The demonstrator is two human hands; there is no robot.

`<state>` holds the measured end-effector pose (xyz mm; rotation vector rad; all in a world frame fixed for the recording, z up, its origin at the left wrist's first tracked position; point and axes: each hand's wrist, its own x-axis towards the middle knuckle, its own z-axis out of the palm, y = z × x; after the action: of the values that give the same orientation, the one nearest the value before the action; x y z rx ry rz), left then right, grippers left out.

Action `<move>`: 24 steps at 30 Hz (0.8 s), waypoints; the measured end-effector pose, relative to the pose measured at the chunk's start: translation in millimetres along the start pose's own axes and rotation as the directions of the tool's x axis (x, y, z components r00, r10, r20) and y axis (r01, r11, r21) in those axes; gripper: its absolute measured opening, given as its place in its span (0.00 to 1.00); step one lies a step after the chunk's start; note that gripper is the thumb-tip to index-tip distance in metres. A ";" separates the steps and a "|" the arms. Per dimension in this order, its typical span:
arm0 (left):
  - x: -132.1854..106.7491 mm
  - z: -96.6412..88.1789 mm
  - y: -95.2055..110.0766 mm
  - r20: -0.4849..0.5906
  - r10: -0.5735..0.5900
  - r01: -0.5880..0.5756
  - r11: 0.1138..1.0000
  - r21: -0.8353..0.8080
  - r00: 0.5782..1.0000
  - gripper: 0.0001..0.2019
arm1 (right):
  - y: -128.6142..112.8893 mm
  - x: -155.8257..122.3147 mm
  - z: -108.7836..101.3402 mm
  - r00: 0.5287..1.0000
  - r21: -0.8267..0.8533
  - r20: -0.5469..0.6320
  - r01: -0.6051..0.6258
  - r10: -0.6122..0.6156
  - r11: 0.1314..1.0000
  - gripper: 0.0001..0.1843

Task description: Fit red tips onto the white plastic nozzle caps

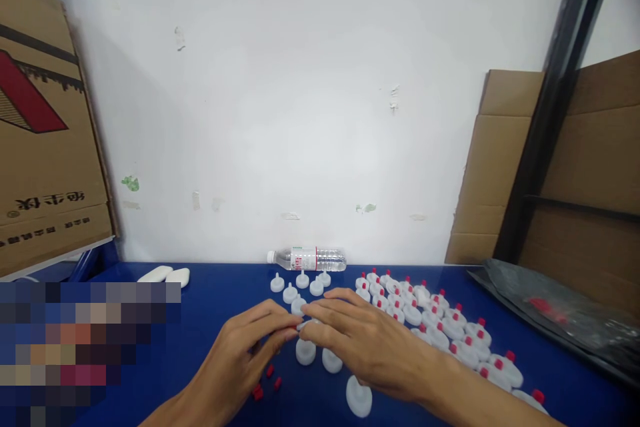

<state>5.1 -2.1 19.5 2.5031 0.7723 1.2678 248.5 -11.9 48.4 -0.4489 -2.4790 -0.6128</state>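
My left hand (245,340) is closed in a pinch on a small red cap (294,327), whose edge shows at the fingertips. Against it, my right hand (360,340) grips a white spouted lid (301,325), mostly covered by the fingers. The cap and the lid's spout meet between both hands; how far the cap sits on is hidden. Loose red caps (257,391) lie below my left hand. Around and beyond the hands stand several bare white lids (305,351), some with spouts up. White lids with red caps (454,327) fill the table's right side.
A clear water bottle (330,259) lies on its side by the wall. Two white rounded objects (177,277) rest at the back left. A printed cardboard box (45,147) stands left; cardboard (493,173) and a dark plastic bag (560,307) border the blue table (210,287) on the right.
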 end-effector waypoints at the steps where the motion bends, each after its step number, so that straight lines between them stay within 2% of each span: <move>1: 0.7 0.2 1.2 0.003 -0.013 0.013 1.000 -0.012 1.000 0.11 | 1.2 -0.4 -0.2 1.000 -0.002 -0.002 0.008 -0.008 1.000 0.21; 4: 0.9 1.8 2.2 0.034 -0.060 0.061 0.998 -0.031 0.998 0.10 | 3.1 -1.9 1.4 0.999 -0.004 0.004 0.032 -0.032 0.999 0.20; 8: -3.2 4.3 -3.2 -0.002 -0.101 0.101 0.994 0.042 0.995 0.10 | -2.1 -1.5 6.7 1.000 -0.042 -0.017 0.022 -0.022 0.999 0.20; 12: -8.7 6.1 -9.5 0.060 -0.050 0.044 0.994 0.105 0.997 0.12 | -10.8 1.9 10.1 0.995 -0.077 -0.101 0.008 -0.016 0.997 0.17; 15: -11.4 7.8 -11.2 0.117 -0.013 -0.009 0.983 0.181 0.993 0.15 | -14.7 3.3 11.2 0.995 -0.092 -0.100 0.002 -0.011 0.996 0.18; 18: -11.3 9.5 -8.6 0.129 0.008 -0.036 0.976 0.214 0.992 0.18 | -16.6 3.3 11.3 0.992 -0.096 -0.121 0.016 -0.028 0.995 0.19; 21: -8.2 10.3 -1.3 0.148 -0.086 0.067 0.990 0.128 0.985 0.21 | -18.7 3.5 10.2 0.986 -0.099 -0.162 0.012 -0.028 0.995 0.19; 24: -4.8 10.6 6.1 0.201 -0.198 0.203 0.979 -0.005 0.959 0.22 | -21.3 4.8 10.3 0.984 -0.085 -0.179 -0.005 -0.011 0.996 0.17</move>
<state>13.3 -9.5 12.5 2.4126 0.9256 0.9366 231.1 -23.7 36.5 -0.4038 -2.2898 -0.7299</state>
